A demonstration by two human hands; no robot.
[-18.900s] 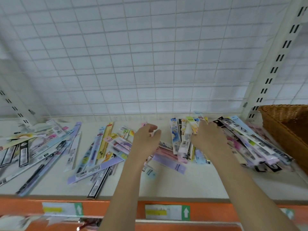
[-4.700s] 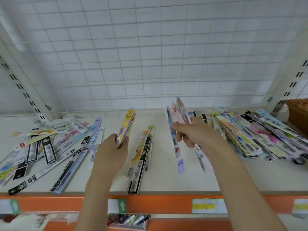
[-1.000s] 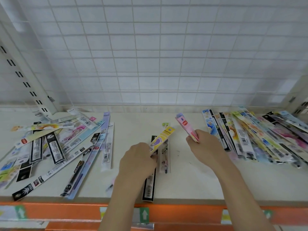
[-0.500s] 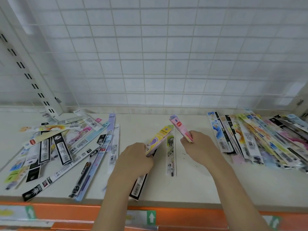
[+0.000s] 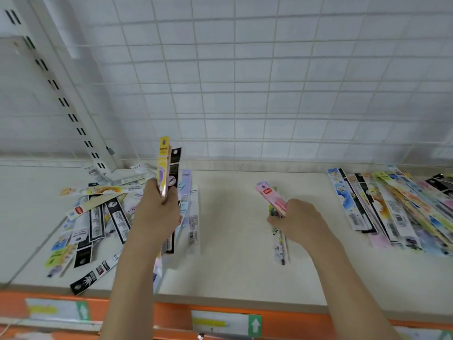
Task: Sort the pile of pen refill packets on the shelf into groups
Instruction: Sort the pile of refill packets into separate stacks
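head view. two hands over a white shelf (image 5: pixel 232 241). left hand (image 5: pixel 155 214): fingers curled round the lower part of a small bundle, held upright above the left heap; two packets can be counted in it, a yellow packet (image 5: pixel 163 165) in front and a black packet (image 5: pixel 174 168) behind, and a pinkish edge between them may be a third. right hand (image 5: pixel 297 223): fingers clamped on a pink packet (image 5: pixel 269 196), tilted up and to the left, low over the middle of the shelf. one pale packet (image 5: pixel 279 246) lies flat under the right hand, lengthwise toward the front edge, with a green-tipped end showing just beside the pink one. left heap (image 5: pixel 98 212): many packets, crossed and overlapping, too tangled to count. right heap (image 5: pixel 392 207): many packets fanned side by side, overlapping, running off the right edge, count not possible. behind: wire grid (image 5: pixel 245 82) and one slotted upright (image 5: pixel 61 94). front: orange rail (image 5: pixel 171 312) with two labels visible in full, each with a green arrow.
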